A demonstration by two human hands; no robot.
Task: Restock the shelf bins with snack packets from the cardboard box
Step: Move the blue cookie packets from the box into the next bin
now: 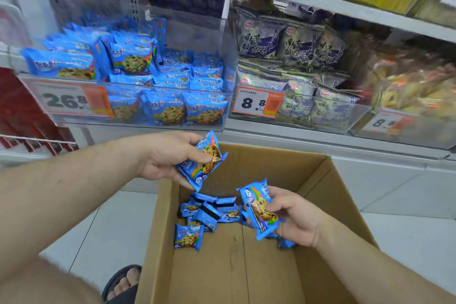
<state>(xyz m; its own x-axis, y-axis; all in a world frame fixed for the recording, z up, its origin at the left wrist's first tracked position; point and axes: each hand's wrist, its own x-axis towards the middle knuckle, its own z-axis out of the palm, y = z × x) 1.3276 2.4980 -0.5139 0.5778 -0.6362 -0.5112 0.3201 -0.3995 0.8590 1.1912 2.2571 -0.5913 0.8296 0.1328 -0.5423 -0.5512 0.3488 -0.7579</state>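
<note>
My left hand [167, 158] grips a blue cookie packet [201, 168] above the far left corner of the open cardboard box [320, 180]. Lower and to the right, my right hand [293, 217] pinches another blue cookie packet [259, 212] inside the box. Several more blue packets [209, 212] lie loose on the box floor, one apart at the front [188, 237]. On the shelf above, a clear bin [138, 123] with a 26.8 price tag holds many of the same blue packets [162, 81].
Beside the blue bin on the right stands a clear bin [345, 121] of grey-purple snack packets with an 8.8 tag, then a blurred bin of yellow-orange packets [407, 86]. Red goods [22, 111] fill the left. A sandalled foot [123, 284] is on the white floor tiles by the box.
</note>
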